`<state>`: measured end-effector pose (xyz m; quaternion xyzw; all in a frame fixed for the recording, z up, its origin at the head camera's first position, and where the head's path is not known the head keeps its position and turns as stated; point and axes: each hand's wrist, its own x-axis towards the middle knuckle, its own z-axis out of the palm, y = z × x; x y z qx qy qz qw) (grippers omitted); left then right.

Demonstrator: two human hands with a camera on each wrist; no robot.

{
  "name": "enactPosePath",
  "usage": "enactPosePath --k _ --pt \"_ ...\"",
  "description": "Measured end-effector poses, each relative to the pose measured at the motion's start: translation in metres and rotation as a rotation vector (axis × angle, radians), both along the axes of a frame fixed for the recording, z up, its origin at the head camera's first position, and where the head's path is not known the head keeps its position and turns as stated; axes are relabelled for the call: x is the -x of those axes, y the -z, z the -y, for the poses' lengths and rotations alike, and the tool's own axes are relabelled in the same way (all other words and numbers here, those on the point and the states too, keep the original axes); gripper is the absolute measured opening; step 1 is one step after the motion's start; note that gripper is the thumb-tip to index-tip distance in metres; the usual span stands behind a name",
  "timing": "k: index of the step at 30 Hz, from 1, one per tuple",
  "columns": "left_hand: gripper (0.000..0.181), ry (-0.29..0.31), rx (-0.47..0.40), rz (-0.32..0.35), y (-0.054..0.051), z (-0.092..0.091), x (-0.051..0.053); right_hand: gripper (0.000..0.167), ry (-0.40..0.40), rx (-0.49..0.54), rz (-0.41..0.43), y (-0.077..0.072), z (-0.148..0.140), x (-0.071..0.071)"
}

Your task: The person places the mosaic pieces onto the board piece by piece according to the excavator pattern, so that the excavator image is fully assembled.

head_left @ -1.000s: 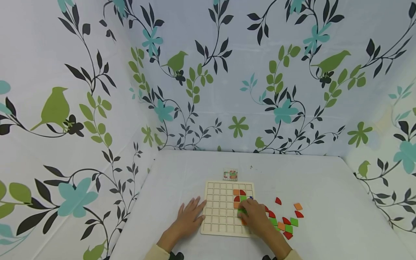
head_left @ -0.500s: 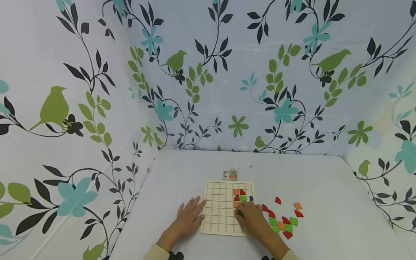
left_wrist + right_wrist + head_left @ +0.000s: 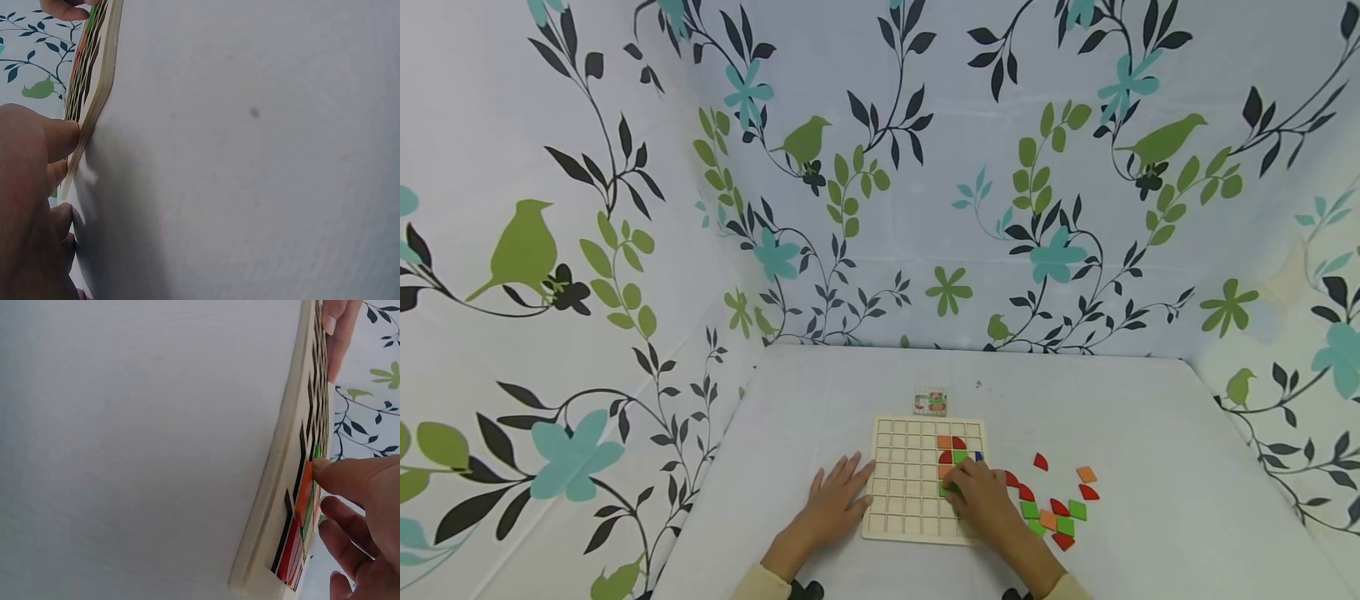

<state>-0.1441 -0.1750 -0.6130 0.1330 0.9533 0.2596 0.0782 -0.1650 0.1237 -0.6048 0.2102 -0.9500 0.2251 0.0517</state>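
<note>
Square pale wooden board (image 3: 902, 479) lying flat, ridged into small cells, square orange and green tiles and rounded red ones (image 3: 945, 457) seated toward its right, a blue-marked tile (image 3: 978, 456) partly hidden, loose red, green and orange pieces (image 3: 1064, 526) scattered beside it.

Right hand (image 3: 979, 498) slid slightly left across the board (image 3: 895, 500); green tile (image 3: 942, 492) now shows left of its fingertips, just below an orange tile (image 3: 943, 472).

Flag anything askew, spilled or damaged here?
No plain damage or spill. Small dark specks on the white tabletop, beyond the board, look odd against the plain surface; stain or print, can't tell. The loose tiles lie scattered at odd angles right of the board, but that may just be a working pile.
</note>
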Motion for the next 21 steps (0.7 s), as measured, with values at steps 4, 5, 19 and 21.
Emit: enactPosePath --k 4,5,19,21 --pt "0.059 0.003 0.007 0.013 0.0 0.0 0.0 0.017 0.044 0.044 -0.006 0.0 -0.01 0.0" --pt "0.059 0.005 0.007 0.015 0.0 0.0 0.0 0.017 0.066 0.056 0.001 -0.001 -0.015 0.0" --pt "0.059 0.008 -0.01 0.002 0.0 0.001 -0.001 0.057 0.529 0.076 0.235 -0.012 -0.148 0.008" --pt "0.059 0.01 -0.029 -0.011 0.001 0.001 -0.001 0.056 0.562 0.088 0.252 -0.009 -0.162 0.011"
